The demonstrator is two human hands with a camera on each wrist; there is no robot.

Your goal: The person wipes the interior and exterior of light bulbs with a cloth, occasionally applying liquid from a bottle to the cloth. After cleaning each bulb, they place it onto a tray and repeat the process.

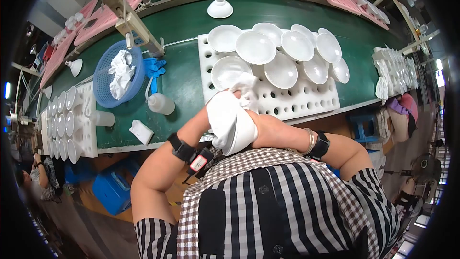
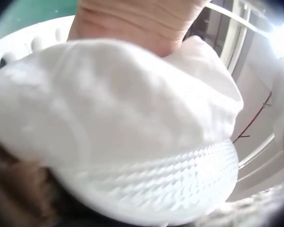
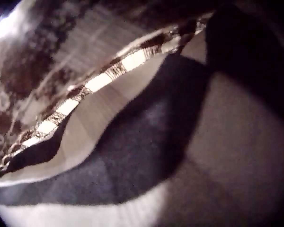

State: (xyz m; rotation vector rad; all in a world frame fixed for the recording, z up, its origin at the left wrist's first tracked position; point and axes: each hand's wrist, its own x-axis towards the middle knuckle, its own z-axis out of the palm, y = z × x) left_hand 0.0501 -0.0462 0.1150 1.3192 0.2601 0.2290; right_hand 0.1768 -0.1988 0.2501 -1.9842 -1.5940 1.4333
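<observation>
In front of the chest, both hands work at a white reflector lamp (image 1: 242, 133) wrapped in a white cloth (image 1: 224, 115). The left hand (image 1: 205, 119) holds the lamp from the left side, its fingers mostly hidden by the cloth. From the right comes the right hand (image 1: 262, 127), gripping the cloth against the lamp, fingers tucked out of sight. The left wrist view shows the lamp's dimpled face (image 2: 180, 184) below the cloth (image 2: 109, 99). Only dark and checked fabric (image 3: 99, 85) fills the right wrist view. Beyond the hands, several lamps (image 1: 255, 48) sit face up in a white foam tray (image 1: 311, 103).
On the green bench (image 1: 179, 62) stand a blue basket (image 1: 99, 79) holding white cloth, blue gloves (image 1: 154, 68), a squeeze bottle (image 1: 161, 104) and a folded cloth (image 1: 141, 132). Another lamp tray (image 1: 90, 136) is at left. A single lamp (image 1: 220, 8) stands farther back.
</observation>
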